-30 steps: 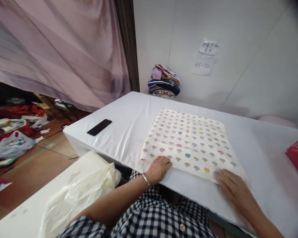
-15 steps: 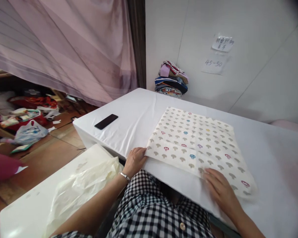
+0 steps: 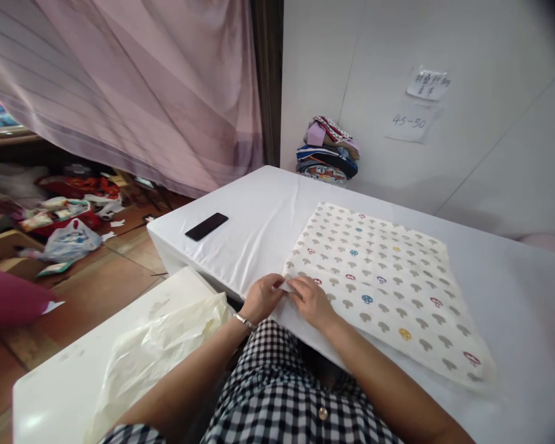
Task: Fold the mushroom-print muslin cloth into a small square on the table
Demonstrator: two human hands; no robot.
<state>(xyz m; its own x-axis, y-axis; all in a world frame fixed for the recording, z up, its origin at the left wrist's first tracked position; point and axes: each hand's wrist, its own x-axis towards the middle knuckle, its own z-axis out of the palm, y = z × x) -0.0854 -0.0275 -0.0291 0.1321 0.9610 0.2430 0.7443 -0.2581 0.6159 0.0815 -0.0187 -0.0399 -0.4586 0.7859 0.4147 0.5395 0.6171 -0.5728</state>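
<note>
A square cream cloth printed with small mushrooms (image 3: 383, 285) lies flat on the white-covered table (image 3: 259, 228). Both hands meet at its near left corner. My left hand (image 3: 261, 298), a bracelet on its wrist, has its fingers curled and pinches that corner. My right hand (image 3: 311, 301) rests right beside it on the cloth's near edge, fingers bent and touching the same corner.
A black phone (image 3: 206, 226) lies on the table's left part. Folded clothes (image 3: 328, 150) are stacked at the far edge against the wall. A crumpled plastic bag (image 3: 157, 345) sits on a lower white surface at my left. Clutter covers the floor beyond.
My right hand has slid left along the cloth's near edge from its right corner to the left corner, joining my left hand. The view has shifted slightly left.
</note>
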